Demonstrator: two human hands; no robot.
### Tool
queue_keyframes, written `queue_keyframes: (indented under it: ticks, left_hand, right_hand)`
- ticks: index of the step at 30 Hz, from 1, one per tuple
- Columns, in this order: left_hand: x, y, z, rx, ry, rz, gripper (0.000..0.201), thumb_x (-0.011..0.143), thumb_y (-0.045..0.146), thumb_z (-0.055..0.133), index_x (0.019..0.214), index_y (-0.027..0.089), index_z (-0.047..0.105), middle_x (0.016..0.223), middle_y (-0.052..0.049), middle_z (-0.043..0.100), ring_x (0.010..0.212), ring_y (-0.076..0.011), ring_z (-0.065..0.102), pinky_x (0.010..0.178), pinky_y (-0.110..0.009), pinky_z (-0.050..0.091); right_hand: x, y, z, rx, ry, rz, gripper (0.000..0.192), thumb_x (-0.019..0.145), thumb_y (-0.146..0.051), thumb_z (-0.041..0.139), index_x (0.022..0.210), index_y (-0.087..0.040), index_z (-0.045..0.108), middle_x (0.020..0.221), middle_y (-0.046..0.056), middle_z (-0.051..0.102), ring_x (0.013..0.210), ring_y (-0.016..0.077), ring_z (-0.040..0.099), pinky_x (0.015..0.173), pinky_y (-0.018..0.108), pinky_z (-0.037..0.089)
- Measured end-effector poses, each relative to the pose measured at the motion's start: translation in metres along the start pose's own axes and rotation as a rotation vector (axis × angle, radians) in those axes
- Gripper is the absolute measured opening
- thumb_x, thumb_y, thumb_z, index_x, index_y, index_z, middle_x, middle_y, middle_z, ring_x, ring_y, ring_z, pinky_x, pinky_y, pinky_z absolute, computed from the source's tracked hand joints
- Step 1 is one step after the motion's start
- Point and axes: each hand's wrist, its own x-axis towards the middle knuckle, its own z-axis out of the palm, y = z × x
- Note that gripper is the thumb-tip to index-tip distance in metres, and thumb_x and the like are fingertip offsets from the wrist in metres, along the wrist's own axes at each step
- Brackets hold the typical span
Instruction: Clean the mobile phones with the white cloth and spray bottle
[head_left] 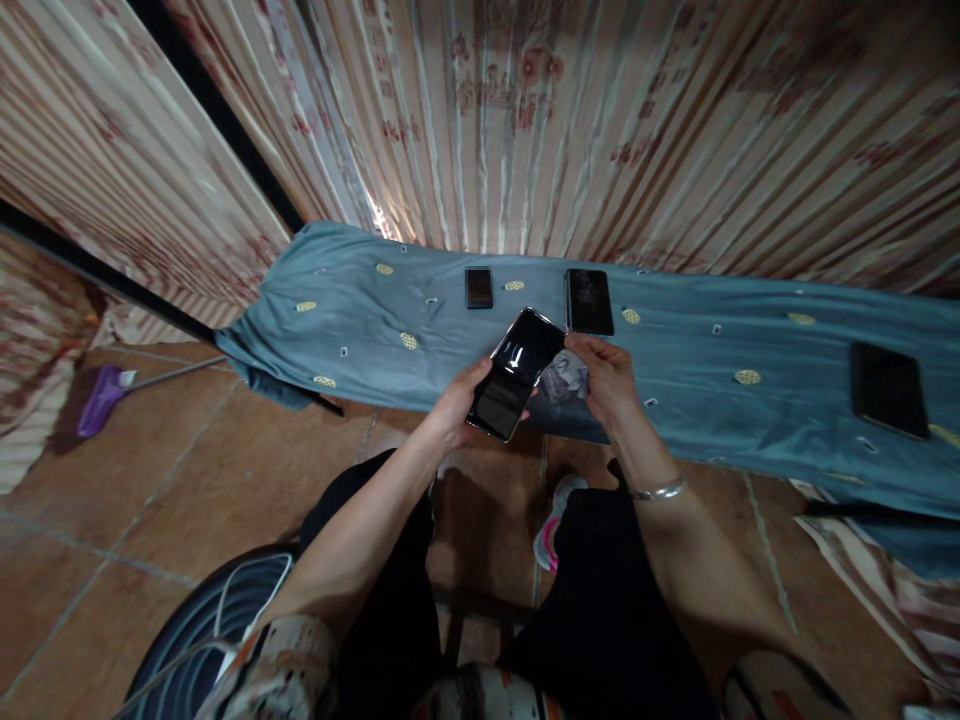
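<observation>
My left hand [456, 405] is closed around the lower left part of a large black smartphone [517, 372], tilted with its glossy screen facing me; a light is reflected in the glass. At the phone's upper right edge, my right hand [609, 375] pinches a crumpled greyish cloth [564, 378], which hangs beside the phone. A silver bangle sits on the right wrist. Just beyond my hands, a second dark smartphone [589, 302] and a smaller dark phone-like device [478, 287] lie flat on the blue cloth-covered table [367, 320].
Another black phone or small tablet [889, 390] lies farther right on the table. Pleated floral curtains [525, 130] hang behind it. A purple broom [103, 400] lies on the tiled floor at left. By my left leg stands a dark round ridged seat or bin [172, 640] with a white cable.
</observation>
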Motion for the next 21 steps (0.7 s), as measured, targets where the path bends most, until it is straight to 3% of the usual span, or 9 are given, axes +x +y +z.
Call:
queue_keyframes:
  ticks: [4,10,15,21]
  left_hand:
    - [0.002,0.003,-0.002,-0.09,0.082,0.0,0.044,0.102,0.039,0.04,0.126,0.01,0.063,0.102,-0.018,0.077,0.095,-0.0307,0.075,0.086,-0.053,0.06]
    - [0.001,0.008,-0.003,-0.103,0.114,0.047,0.053,0.102,0.05,0.032,0.111,0.012,0.067,0.094,-0.016,0.077,0.091,-0.0297,0.075,0.085,-0.052,0.059]
    - [0.003,0.014,-0.006,-0.156,0.17,0.065,0.052,0.1,0.053,0.036,0.099,0.012,0.069,0.088,-0.013,0.076,0.088,-0.0282,0.074,0.085,-0.048,0.059]
    - [0.003,0.02,-0.011,-0.144,0.156,0.081,0.058,0.097,0.06,0.039,0.091,0.012,0.07,0.087,-0.013,0.077,0.091,-0.0287,0.074,0.087,-0.043,0.058]
  right_hand:
    - [-0.008,-0.005,0.002,-0.134,-0.08,-0.134,0.029,0.062,-0.046,0.085,0.076,-0.023,0.075,0.066,-0.004,0.068,0.058,0.0115,0.06,0.056,0.024,0.048]
    - [-0.029,-0.012,0.007,-0.364,-0.28,-0.269,0.021,0.08,-0.043,0.072,0.085,-0.023,0.075,0.067,-0.003,0.067,0.058,0.0128,0.059,0.056,0.025,0.046]
    - [-0.049,-0.015,0.013,-0.567,-0.445,-0.36,0.018,0.088,-0.033,0.064,0.099,-0.024,0.075,0.096,0.002,0.078,0.084,0.0191,0.072,0.079,0.033,0.055]
    - [-0.056,-0.006,0.014,-0.662,-0.563,-0.484,0.021,0.091,-0.028,0.061,0.108,-0.026,0.072,0.118,0.005,0.076,0.108,0.0226,0.072,0.097,0.037,0.056]
